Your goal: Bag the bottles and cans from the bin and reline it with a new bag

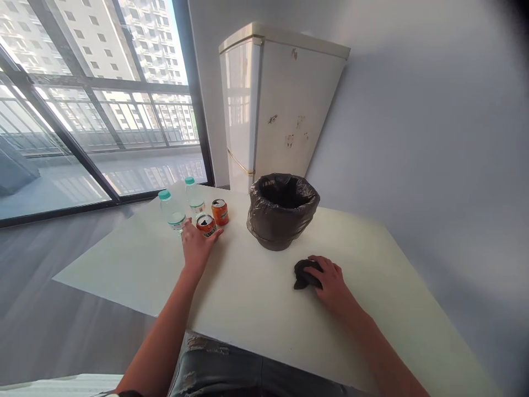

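Note:
My left hand reaches to the nearer orange can, fingers on its left and thumb stretched out on its right. The hand looks open, with a gap between thumb and can. Just behind stands a second orange can, its top opened. Two clear bottles with green caps, one nearer and one farther, stand upright to the left. On the right, my right hand is closed over a crumpled black cloth lying on the table; part of the cloth is hidden under the fingers.
A bin lined with a black plastic bag stands at the back middle of the white table. Behind the table are a worn white fridge and a glass sliding door. A wall runs along the right.

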Action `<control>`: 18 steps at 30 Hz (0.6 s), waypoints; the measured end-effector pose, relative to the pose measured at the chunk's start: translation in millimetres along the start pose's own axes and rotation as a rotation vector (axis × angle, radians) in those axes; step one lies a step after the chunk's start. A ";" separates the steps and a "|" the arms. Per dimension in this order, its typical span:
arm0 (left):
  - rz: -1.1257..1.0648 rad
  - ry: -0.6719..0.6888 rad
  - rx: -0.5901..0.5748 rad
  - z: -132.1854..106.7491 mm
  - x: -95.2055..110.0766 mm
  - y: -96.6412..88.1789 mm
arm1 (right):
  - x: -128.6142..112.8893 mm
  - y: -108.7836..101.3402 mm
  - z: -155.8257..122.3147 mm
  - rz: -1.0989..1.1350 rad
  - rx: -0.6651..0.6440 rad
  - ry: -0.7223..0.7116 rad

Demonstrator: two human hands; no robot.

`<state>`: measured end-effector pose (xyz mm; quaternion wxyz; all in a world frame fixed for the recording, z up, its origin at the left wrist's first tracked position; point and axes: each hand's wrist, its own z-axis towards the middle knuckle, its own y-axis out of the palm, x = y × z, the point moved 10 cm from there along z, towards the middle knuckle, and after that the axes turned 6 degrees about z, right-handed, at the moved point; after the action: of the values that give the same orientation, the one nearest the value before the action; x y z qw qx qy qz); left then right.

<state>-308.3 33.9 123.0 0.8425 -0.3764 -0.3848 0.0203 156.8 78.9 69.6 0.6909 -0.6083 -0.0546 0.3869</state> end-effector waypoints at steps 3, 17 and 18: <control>-0.005 0.009 -0.031 2.2 -5.6 4.5 | 13.7 4.0 9.5 -0.123 -0.073 0.009; -0.028 -0.055 -0.104 -5.0 -6.5 8.5 | 160.1 -69.0 -58.1 -0.233 0.197 0.954; -0.012 -0.066 -0.104 -6.5 -7.2 8.7 | 155.9 -70.7 -58.1 -0.217 0.236 0.953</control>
<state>-306.8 33.8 110.0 0.8088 -0.4163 -0.4152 0.0078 330.0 129.0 55.5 0.7392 -0.6259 0.2484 -0.0045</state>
